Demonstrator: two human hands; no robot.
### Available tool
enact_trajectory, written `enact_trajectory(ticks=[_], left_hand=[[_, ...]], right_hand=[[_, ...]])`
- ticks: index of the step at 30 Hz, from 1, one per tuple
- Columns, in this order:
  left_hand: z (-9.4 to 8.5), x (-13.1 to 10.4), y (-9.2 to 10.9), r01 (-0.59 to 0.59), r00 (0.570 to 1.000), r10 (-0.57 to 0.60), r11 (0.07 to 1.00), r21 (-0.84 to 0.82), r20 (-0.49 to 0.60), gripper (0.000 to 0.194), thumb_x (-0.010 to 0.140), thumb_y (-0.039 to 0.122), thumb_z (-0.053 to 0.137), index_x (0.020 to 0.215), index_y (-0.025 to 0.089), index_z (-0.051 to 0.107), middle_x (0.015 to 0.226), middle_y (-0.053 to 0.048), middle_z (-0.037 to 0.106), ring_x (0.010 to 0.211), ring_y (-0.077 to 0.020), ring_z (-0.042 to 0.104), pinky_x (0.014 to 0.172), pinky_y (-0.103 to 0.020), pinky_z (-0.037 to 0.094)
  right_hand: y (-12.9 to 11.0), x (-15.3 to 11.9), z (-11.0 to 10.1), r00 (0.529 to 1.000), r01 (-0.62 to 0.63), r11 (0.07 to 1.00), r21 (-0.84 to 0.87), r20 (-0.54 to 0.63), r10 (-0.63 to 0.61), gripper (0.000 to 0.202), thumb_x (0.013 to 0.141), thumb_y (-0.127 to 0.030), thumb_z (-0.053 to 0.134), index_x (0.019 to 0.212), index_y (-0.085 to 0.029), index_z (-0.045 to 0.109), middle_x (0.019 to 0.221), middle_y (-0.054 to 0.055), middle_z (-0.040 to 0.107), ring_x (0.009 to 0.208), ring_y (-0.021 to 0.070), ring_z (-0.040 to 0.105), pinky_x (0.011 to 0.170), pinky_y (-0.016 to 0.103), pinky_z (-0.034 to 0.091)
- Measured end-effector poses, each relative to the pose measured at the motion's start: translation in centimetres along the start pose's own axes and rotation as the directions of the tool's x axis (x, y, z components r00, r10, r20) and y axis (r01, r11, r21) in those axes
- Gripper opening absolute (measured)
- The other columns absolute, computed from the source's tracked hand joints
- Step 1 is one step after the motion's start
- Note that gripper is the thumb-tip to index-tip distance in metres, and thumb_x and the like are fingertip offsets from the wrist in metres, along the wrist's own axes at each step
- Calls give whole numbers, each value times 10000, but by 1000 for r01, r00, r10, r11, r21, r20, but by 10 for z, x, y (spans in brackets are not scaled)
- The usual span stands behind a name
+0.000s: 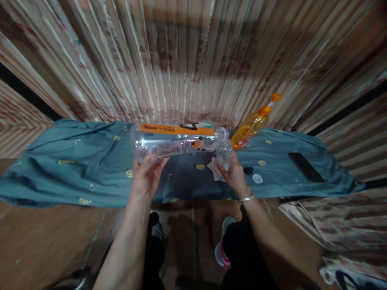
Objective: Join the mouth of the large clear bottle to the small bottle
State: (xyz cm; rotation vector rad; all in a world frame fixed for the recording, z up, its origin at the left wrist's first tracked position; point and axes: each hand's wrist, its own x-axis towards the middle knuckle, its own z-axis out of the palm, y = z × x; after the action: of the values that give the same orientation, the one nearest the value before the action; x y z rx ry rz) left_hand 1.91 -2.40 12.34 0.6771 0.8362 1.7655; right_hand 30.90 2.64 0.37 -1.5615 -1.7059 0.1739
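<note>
My left hand [147, 175] is closed around the underside of a large clear plastic bottle [178, 141] with an orange and silver label. The bottle lies nearly level, its mouth toward the right. My right hand [234, 173] grips a small clear plastic container [224, 152], perhaps a cup or small bottle, right at the bottle's mouth. Whether the two touch, or any liquid passes between them, I cannot tell. Beside that hand a crumpled pale tissue [216, 170] shows against the cloth. Behind it to the right stands an orange pump bottle [249, 128] with yellow-orange liquid.
A teal patterned cloth [99, 161] covers the narrow table. On its right side are a black phone [305, 167], a white round cap [257, 178] and a small black object [248, 170]. Stacked cardboard sheets [187, 60] rise behind the table.
</note>
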Motion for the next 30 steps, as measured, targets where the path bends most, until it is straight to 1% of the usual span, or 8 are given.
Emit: enact_trajectory(ticks=[4,9,11,15,18,22,26,30], left_hand=[[0,0,0,0,1000,0,1000,1,-2,594,544,347,988,1088,279,762,947,-50,813,1028,-319,784,980,-483,637],[3,0,1,3,1000,-3,1000,-17,-7,528,515,339,994,989,280,769,921,-30,819,944,-281,789,965,-460,644],[4,-1,1,1,1000,-1,1000,-12,-2,528,520,333,991,997,288,769,923,-26,819,942,-276,788,981,-467,637],[2,0,1,-3,1000,3,1000,-16,8,578,537,320,982,1072,288,764,942,-41,814,1025,-309,781,1024,-495,615],[1,0,0,9,1000,-9,1000,-14,6,593,542,335,990,1084,281,757,949,-42,810,1061,-315,775,1012,-473,618],[1,0,0,7,1000,-7,1000,-16,8,572,524,350,1001,1038,284,760,919,-24,812,1006,-281,781,993,-442,626],[0,1,-1,8,1000,-8,1000,-17,16,540,508,353,1011,982,259,770,906,-29,815,962,-268,784,990,-437,630],[-3,3,-3,0,999,1,1000,-26,33,543,536,341,1001,1026,272,777,933,-26,820,976,-273,787,1011,-461,623]], right_hand=[[0,0,0,1000,4,1000,5,-5,-4,767,930,-552,644,1526,-105,464,1404,245,712,1258,367,725,1048,555,611],[-1,0,-1,1000,-5,1000,2,10,5,768,932,-519,648,1537,-91,446,1388,254,716,1266,373,723,1048,543,614],[-2,0,-1,1000,-9,1000,-2,15,9,770,930,-510,643,1536,-79,443,1386,261,714,1268,375,722,1050,542,614],[-1,0,-1,999,-19,1000,-10,26,19,805,906,-517,655,1538,-69,436,1393,267,710,1267,383,721,1051,549,610],[-1,0,-1,999,-32,999,-6,29,33,795,908,-507,660,1545,-90,430,1397,256,712,1270,376,720,1048,538,611],[-1,0,-2,999,-28,1000,4,28,28,788,908,-498,670,1547,-102,436,1400,247,713,1270,367,721,1051,528,607],[0,1,-2,999,-19,1000,-2,34,19,783,909,-514,668,1531,-91,450,1415,260,701,1274,372,718,1058,537,601],[-1,0,-2,1000,-15,1000,-3,24,15,768,925,-512,666,1538,-108,441,1403,252,710,1263,375,723,1039,520,609]])
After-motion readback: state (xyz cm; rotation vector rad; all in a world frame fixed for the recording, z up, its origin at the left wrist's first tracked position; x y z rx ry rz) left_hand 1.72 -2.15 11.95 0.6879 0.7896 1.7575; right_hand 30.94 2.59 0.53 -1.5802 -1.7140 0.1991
